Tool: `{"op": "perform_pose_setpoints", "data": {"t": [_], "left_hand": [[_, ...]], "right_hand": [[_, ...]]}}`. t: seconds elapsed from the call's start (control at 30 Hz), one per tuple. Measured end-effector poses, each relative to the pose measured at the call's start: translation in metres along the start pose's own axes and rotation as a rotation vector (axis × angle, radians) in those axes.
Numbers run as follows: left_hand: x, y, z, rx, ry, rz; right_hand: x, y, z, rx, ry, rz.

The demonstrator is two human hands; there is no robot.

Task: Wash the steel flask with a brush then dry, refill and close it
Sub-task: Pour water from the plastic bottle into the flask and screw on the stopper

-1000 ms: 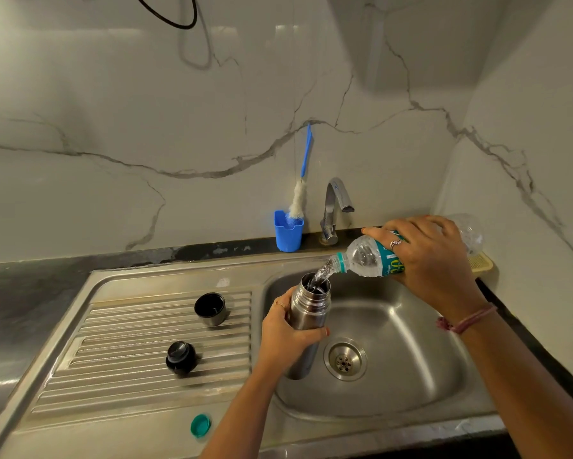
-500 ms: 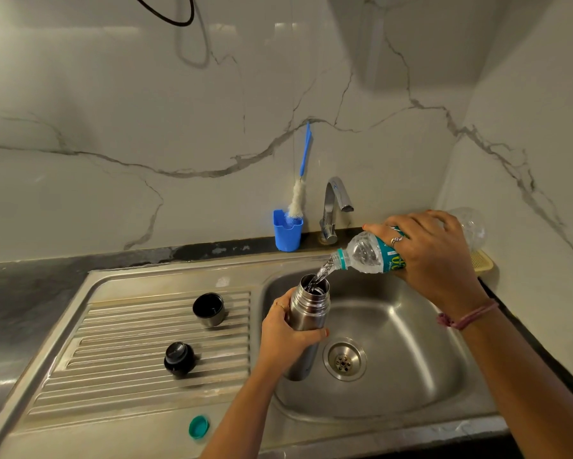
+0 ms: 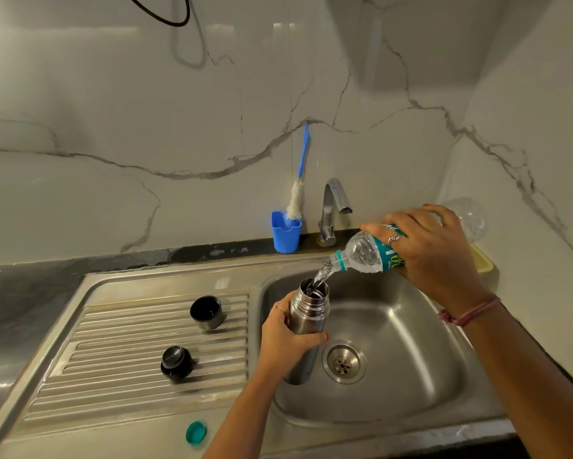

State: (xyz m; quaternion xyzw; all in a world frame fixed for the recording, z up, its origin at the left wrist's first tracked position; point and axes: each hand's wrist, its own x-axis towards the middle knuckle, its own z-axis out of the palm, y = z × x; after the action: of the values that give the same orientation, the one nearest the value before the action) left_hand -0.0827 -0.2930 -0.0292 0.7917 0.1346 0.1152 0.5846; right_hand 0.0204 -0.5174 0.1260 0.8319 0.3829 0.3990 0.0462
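Note:
My left hand (image 3: 286,336) grips the open steel flask (image 3: 310,313) upright over the sink basin (image 3: 411,352). My right hand (image 3: 434,250) holds a clear plastic water bottle (image 3: 361,255) with a teal label, tilted mouth-down to the left. A stream of water runs from it into the flask's mouth. On the draining board (image 3: 119,352) stand the flask's steel cup lid (image 3: 206,312) and its black stopper (image 3: 175,362). A blue-handled bottle brush (image 3: 296,197) stands in a blue holder (image 3: 285,231) at the wall.
A teal bottle cap (image 3: 195,432) lies on the sink's front edge. The chrome tap (image 3: 333,207) rises behind the basin. A yellow tray (image 3: 482,258) sits in the right corner. The drain (image 3: 343,361) lies just right of the flask. Marble wall behind and right.
The water bottle has tipped slightly further and moved a little up; water keeps pouring. The flask and my left hand have stayed in place.

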Motion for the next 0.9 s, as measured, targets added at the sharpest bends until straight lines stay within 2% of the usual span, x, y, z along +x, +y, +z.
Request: {"op": "perform_pose_setpoints", "data": {"t": [0.9], "left_hand": [[0.002,0.001,0.003,0.014,-0.024,0.005]], "right_hand": [[0.017,0.008,-0.006,-0.047,-0.006,-0.151]]}}
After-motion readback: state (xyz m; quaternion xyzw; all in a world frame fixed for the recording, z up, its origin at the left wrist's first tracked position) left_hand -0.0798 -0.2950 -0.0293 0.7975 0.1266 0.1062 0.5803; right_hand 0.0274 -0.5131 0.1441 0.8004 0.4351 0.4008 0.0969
